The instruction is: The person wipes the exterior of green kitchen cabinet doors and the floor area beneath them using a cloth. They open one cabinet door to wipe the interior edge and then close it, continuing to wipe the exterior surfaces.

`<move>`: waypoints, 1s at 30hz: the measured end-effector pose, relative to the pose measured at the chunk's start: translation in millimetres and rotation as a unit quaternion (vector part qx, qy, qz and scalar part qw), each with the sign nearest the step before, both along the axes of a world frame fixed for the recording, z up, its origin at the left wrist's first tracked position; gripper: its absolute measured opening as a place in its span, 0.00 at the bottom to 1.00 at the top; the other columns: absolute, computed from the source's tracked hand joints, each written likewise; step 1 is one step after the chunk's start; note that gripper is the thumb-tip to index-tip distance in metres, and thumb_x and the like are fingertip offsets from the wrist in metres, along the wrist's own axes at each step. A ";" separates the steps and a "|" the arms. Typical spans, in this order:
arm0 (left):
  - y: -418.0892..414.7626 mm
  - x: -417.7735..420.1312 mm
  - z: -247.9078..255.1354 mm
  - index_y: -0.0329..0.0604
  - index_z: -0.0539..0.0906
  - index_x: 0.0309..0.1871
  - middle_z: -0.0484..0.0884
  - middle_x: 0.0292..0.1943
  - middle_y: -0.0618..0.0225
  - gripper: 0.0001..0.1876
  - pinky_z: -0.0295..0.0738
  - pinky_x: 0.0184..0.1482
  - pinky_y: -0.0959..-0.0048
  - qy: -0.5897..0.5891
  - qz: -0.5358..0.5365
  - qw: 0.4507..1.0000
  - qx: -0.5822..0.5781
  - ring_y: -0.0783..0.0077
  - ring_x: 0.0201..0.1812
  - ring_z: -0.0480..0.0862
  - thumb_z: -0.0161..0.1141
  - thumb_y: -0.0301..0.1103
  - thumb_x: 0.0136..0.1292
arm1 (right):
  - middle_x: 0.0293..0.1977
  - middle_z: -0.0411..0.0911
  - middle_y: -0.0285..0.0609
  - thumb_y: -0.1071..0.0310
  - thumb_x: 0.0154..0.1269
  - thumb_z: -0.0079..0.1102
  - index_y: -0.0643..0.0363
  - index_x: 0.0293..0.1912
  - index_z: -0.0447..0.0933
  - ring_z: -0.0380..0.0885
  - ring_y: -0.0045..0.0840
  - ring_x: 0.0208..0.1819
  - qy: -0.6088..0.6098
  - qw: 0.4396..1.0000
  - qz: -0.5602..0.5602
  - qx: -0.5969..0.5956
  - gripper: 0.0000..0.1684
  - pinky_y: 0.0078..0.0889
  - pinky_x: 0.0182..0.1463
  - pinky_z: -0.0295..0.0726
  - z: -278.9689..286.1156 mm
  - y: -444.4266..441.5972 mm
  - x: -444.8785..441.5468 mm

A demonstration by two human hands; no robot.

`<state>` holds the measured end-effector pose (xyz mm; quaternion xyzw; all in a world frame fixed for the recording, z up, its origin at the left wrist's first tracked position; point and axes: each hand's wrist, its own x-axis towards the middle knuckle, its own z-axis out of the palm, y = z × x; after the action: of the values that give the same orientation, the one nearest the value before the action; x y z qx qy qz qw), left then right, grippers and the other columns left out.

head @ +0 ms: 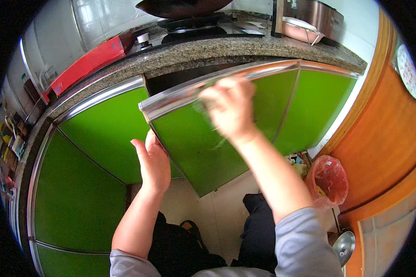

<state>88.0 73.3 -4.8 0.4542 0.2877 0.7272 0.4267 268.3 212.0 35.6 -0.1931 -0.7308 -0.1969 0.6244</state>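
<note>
A green cabinet door [215, 149] with a shiny metal top strip [173, 104] stands ajar before me, showing a dark gap under the counter. My left hand [156, 166] holds its left edge, fingers behind the panel and thumb sticking out. Against the strip and upper front of the door is my right hand [230, 104], fingers curled and blurred by motion. It grips a thin, pale, cloth-like wad [204, 107], mostly hidden by the fingers and too blurred to name exactly.
Above runs a granite counter edge [208, 55] with a gas stove [194, 29], a wok [183, 8] and a long red box [90, 64]. A red-bagged waste bin [327, 181] stands at right by an orange wooden door [364, 152]. A metal lid [344, 247] lies lower right.
</note>
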 end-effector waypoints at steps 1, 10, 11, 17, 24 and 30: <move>1.0 -1.0 -0.6 0.41 0.64 0.75 0.67 0.74 0.62 0.47 0.45 0.76 0.61 0.014 0.005 1.000 0.012 0.61 0.74 0.61 0.26 0.74 0.71 | 0.36 0.72 0.30 0.72 0.44 0.71 0.38 0.33 0.81 0.72 0.32 0.43 0.036 0.999 -0.012 0.006 0.16 0.38 0.46 0.68 -1.3 19.5 26.2; 2.6 4.3 -1.7 0.42 0.60 0.77 0.62 0.76 0.61 0.47 0.37 0.78 0.59 0.012 0.075 0.997 -0.032 0.59 0.78 0.54 0.24 0.74 0.71 | 0.35 0.74 0.37 0.73 0.56 0.66 0.48 0.34 0.79 0.79 0.30 0.35 0.158 0.915 0.240 -0.284 0.07 0.42 0.44 0.78 11.8 4.0 27.4; 1.6 5.2 -0.7 0.42 0.60 0.77 0.62 0.76 0.61 0.47 0.38 0.78 0.58 0.031 0.054 0.998 -0.008 0.59 0.78 0.54 0.24 0.74 0.71 | 0.30 0.73 0.30 0.67 0.59 0.66 0.43 0.34 0.79 0.77 0.27 0.38 0.055 0.996 0.070 0.026 0.05 0.38 0.43 0.73 17.2 -14.3 8.4; 0.6 4.1 5.0 0.41 0.58 0.78 0.62 0.76 0.61 0.48 0.42 0.78 0.59 -0.041 0.020 0.999 -0.014 0.60 0.77 0.57 0.28 0.74 0.71 | 0.38 0.73 0.25 0.63 0.55 0.69 0.38 0.37 0.83 0.72 0.24 0.45 -0.015 0.996 0.073 0.048 0.08 0.37 0.53 0.67 12.2 -12.9 -4.4; 7.9 9.2 3.0 0.42 0.53 0.80 0.57 0.79 0.61 0.47 0.36 0.79 0.58 0.029 0.114 0.993 -0.028 0.60 0.79 0.52 0.27 0.73 0.72 | 0.40 0.75 0.44 0.83 0.47 0.67 0.57 0.37 0.82 0.76 0.36 0.43 0.315 0.946 -0.025 -0.079 0.15 0.38 0.49 0.76 -16.0 119.8 146.3; 3.3 10.6 2.5 0.43 0.53 0.80 0.57 0.78 0.60 0.48 0.39 0.78 0.57 -0.027 0.109 0.993 -0.031 0.59 0.79 0.53 0.31 0.75 0.71 | 0.32 0.81 0.37 0.68 0.58 0.62 0.48 0.32 0.83 0.78 0.27 0.45 0.087 0.984 0.112 -0.103 0.04 0.40 0.55 0.72 -5.7 12.8 27.7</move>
<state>98.6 76.6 -2.2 0.3875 0.3462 0.7719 0.3664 296.0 224.8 29.9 -0.1899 -0.7069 -0.0315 0.6806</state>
